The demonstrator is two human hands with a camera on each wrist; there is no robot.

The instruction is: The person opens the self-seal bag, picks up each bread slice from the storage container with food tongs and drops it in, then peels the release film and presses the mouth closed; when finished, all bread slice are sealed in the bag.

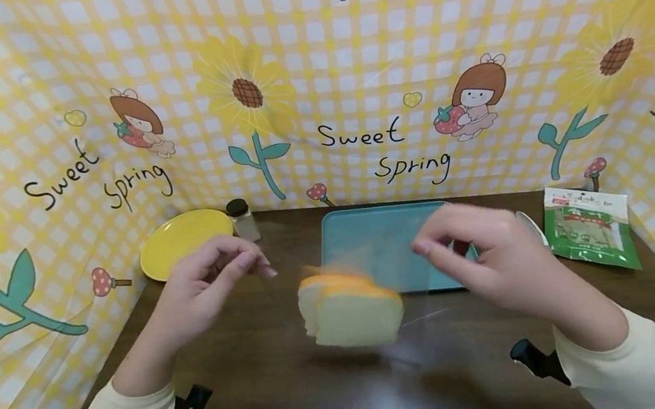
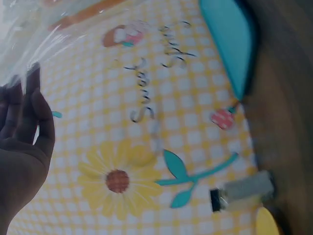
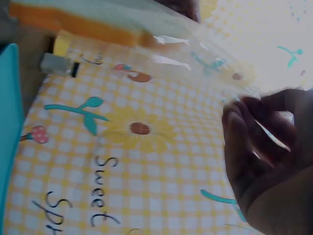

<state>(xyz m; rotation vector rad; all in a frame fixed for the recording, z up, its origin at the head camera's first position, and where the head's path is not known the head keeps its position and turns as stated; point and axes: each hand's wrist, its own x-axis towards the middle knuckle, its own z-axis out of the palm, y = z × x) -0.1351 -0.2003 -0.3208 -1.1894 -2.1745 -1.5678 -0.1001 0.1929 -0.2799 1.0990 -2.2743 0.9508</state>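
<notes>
Slices of bread (image 1: 356, 313) with orange crusts sit inside a clear plastic bag (image 3: 171, 56), held up over the table. My left hand (image 1: 211, 283) pinches the bag's left edge between thumb and fingers. On the other side my right hand (image 1: 486, 246) pinches the bag's film, seen in the right wrist view with thumb and fingertips together on it. The transparent film stretches between both hands, and the bread hangs low in it. In the left wrist view the film (image 2: 54, 29) passes over the left fingertips.
Behind the bag lies a teal tray (image 1: 385, 224). A yellow plate (image 1: 169, 241) and a small black-capped jar (image 1: 245, 225) stand at the back left. At the back right are a green and white packet (image 1: 591, 227) and a white rim (image 1: 533, 227) partly behind my right hand.
</notes>
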